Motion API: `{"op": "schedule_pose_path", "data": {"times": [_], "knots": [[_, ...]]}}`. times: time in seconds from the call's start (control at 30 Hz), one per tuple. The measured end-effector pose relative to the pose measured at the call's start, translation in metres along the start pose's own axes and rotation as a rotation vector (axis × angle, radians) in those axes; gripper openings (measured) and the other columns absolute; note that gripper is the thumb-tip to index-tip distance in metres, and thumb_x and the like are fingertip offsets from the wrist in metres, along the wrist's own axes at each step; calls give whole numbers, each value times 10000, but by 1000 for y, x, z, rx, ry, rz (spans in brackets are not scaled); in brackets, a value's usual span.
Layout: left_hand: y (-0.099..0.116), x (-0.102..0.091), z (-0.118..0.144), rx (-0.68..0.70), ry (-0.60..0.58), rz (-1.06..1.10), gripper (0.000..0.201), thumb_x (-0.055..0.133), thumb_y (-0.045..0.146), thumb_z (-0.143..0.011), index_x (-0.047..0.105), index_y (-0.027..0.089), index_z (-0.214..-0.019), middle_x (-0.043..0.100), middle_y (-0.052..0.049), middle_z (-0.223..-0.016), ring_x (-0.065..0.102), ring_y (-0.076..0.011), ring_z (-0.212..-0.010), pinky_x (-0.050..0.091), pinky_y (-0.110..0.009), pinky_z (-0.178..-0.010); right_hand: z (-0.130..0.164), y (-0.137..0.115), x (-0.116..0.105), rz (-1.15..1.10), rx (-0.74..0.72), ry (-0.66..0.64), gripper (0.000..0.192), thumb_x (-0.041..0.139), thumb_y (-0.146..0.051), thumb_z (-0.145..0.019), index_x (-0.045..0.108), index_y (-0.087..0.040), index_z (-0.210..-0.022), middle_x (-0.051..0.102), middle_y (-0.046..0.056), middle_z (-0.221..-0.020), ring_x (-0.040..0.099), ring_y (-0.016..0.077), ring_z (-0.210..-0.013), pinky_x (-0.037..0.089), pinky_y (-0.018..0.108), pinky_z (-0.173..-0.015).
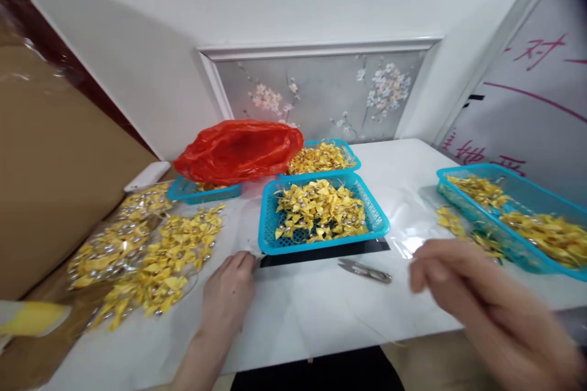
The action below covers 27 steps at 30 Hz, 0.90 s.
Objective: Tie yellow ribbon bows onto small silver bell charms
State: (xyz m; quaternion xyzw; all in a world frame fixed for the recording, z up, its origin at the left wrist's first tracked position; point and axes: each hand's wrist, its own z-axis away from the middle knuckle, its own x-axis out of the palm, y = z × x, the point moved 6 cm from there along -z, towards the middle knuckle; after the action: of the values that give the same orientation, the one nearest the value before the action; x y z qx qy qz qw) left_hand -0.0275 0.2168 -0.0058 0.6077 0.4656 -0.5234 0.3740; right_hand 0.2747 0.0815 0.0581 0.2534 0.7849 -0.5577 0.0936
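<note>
My left hand (227, 296) lies flat on the counter (312, 311), fingers released, fingertips just at the near left corner of the middle basket (321, 215) of yellow bows. My right hand (463, 293) hovers right of that basket, blurred; fingers look loosely curled, and I cannot tell if they pinch anything. The snips (365, 270) lie just in front of the basket, between my hands. A loose pile of bows (147, 253) sits left of the basket. Risk, as I judge it: a careless sweep of my right hand could knock the snips or snag the basket at far right (518, 220), spilling bows.
</note>
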Motion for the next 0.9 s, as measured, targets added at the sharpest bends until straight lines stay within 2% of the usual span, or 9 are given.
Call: {"op": "schedule_pose_path", "data": {"times": [0.03, 0.13, 0.23, 0.3, 0.43, 0.53, 0.6, 0.77, 0.9], "knots": [[0, 0, -1, -7, 7, 6, 174, 533, 98, -941, 688, 154, -883, 740, -67, -971, 702, -241, -887, 550, -379, -725, -1, 1, 16, 79, -42, -91, 177, 474, -299, -982, 635, -240, -1026, 670, 61, -856, 663, 183, -696, 536, 249, -597], [-2, -1, -2, -43, 28, 43, 236, 484, 152, -964, 714, 196, -933, 750, -72, -1105, 727, -262, -822, 510, -345, -610, 11, 23, 60, 302, -55, -222, 206, 422, -240, -978, 628, -239, -973, 679, 54, -888, 683, 198, -731, 558, 285, -655], [-3, 0, 1, -86, 41, 87, 236, 497, 162, -962, 726, 219, -968, 754, -40, -1149, 738, -242, -832, 501, -317, -615, 35, 53, 87, 398, -18, -193, 163, 483, -233, -939, 633, -239, -1002, 677, 58, -943, 697, 219, -721, 554, 287, -592], [-2, 1, 4, -107, 40, 106, 232, 514, 140, -952, 732, 218, -964, 762, -32, -1133, 738, -228, -831, 508, -312, -633, 51, 67, 96, 394, 2, -168, 150, 486, -254, -961, 635, -236, -960, 668, 58, -931, 695, 217, -737, 554, 284, -622], [1, 2, 11, -124, 21, 117, 153, 572, 156, -942, 722, 185, -944, 771, -40, -1023, 721, -191, -773, 540, -328, -657, 63, 73, 103, 311, 8, -131, 263, 395, -292, -1024, 623, -230, -908, 640, 58, -886, 670, 196, -762, 541, 274, -698], [2, 2, 12, -135, 18, 126, 116, 593, 172, -942, 706, 165, -916, 757, -33, -937, 706, -170, -746, 560, -330, -665, 56, 63, 104, 210, 5, -128, 288, 355, -301, -1037, 573, -226, -864, 605, 38, -845, 622, 167, -728, 513, 256, -698], [2, 2, 11, -138, 30, 148, 118, 589, 169, -945, 700, 160, -906, 750, -32, -931, 707, -175, -777, 571, -346, -694, 47, 55, 103, 69, 80, -148, 302, 356, -346, -1035, 519, -223, -813, 560, 21, -781, 559, 159, -690, 473, 247, -649], [0, 2, 13, -96, 94, 330, 167, 575, 152, -912, 735, 189, -939, 777, -112, -1067, 717, -277, -961, 549, -461, -874, 30, 34, 104, -425, 397, -238, 403, 420, -565, -971, 476, -207, -795, 430, -25, -686, 374, 128, -580, 313, 235, -517], [1, -10, 34, -120, 166, 570, 296, 556, 304, -888, 726, 179, -1096, 733, -156, -1219, 657, -342, -1148, 477, -497, -1026, 19, 16, 99, -438, 362, -252, 408, 448, -568, -960, 476, -203, -778, 408, -33, -666, 341, 129, -585, 275, 243, -525]]}}
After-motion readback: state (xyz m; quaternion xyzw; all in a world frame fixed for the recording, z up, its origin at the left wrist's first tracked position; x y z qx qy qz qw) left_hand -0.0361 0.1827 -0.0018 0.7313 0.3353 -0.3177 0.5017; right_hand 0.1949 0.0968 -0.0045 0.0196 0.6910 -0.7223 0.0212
